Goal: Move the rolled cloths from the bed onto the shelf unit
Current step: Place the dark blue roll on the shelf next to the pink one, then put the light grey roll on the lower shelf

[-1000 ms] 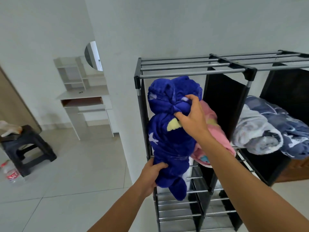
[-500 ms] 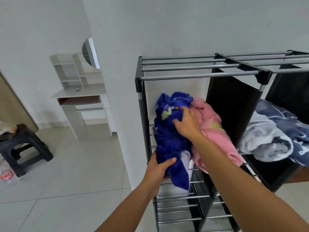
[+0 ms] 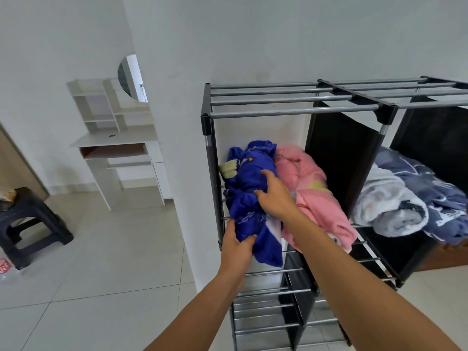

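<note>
A rolled deep-blue cloth (image 3: 247, 181) with pale star prints lies in the left compartment of the black metal shelf unit (image 3: 293, 114), its near end hanging over the front bars. My left hand (image 3: 236, 249) grips that near end from below. My right hand (image 3: 274, 196) presses on the roll's middle, fingers closed on the fabric. A pink rolled cloth (image 3: 314, 196) lies right beside it in the same compartment. A grey-white roll (image 3: 390, 209) and a navy patterned roll (image 3: 435, 196) fill the compartment to the right. The bed is out of view.
A white wall corner stands just left of the shelf unit. Further left are a white dressing table (image 3: 119, 145) with a round mirror, a black plastic stool (image 3: 27, 224) and a water bottle (image 3: 5, 267) on the tiled floor. Lower shelf bars (image 3: 268, 307) hold nothing.
The blue roll went from being held upright in front of the shelf to lying inside the left compartment beside the pink roll. Both hands followed it inward and stay on it.
</note>
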